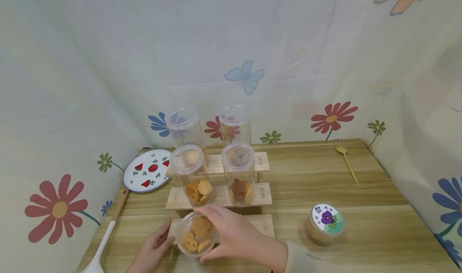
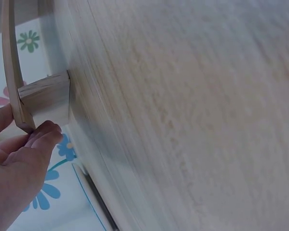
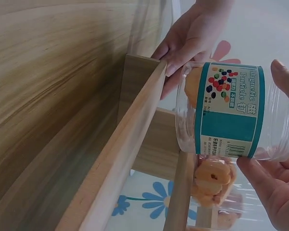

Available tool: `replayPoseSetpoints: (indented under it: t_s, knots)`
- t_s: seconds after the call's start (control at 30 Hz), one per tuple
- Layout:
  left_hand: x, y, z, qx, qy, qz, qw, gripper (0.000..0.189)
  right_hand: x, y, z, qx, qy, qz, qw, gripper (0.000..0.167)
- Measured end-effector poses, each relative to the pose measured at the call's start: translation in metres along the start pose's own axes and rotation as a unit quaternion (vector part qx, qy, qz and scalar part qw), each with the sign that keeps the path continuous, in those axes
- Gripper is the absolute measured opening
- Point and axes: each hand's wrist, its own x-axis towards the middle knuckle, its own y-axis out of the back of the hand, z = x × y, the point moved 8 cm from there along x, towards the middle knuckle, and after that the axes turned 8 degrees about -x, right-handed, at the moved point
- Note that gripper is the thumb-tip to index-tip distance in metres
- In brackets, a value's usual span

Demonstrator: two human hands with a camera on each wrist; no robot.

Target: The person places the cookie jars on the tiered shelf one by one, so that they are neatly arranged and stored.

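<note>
My right hand (image 1: 238,235) grips a clear plastic jar (image 1: 183,224) of biscuits, thumb and fingers on opposite sides near its top. In the right wrist view this jar bears a teal-edged label (image 3: 229,108), and its base is close over the lowest step of a wooden stepped rack (image 1: 265,226). My left hand (image 1: 156,247) pinches the left end of that lowest step, thumb on one face and fingers on the other, as the left wrist view shows. On the middle step stand two lidded biscuit jars, a left one (image 1: 195,172) and a right one (image 1: 238,176).
Two taller clear jars, left (image 1: 185,124) and right (image 1: 236,122), stand on the top step. A patterned plate (image 1: 135,172) and a white-headed spatula (image 1: 106,237) lie at left. At right are a tub with a flower lid (image 1: 324,225) and a gold spoon (image 1: 347,164).
</note>
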Motion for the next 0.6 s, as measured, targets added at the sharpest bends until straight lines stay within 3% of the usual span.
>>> replayPoseSetpoints:
  t_s: [0.37, 0.6]
  knots:
    - [-0.002, 0.001, 0.004, 0.001, -0.026, 0.005, 0.9997, 0.054, 0.003, -0.011, 0.009, 0.010, -0.020, -0.007, 0.9997, 0.102]
    - [-0.001, 0.001, 0.001, 0.012, -0.009, 0.005, 0.9999, 0.056, 0.005, -0.018, 0.016, 0.002, -0.026, -0.016, 0.9995, 0.104]
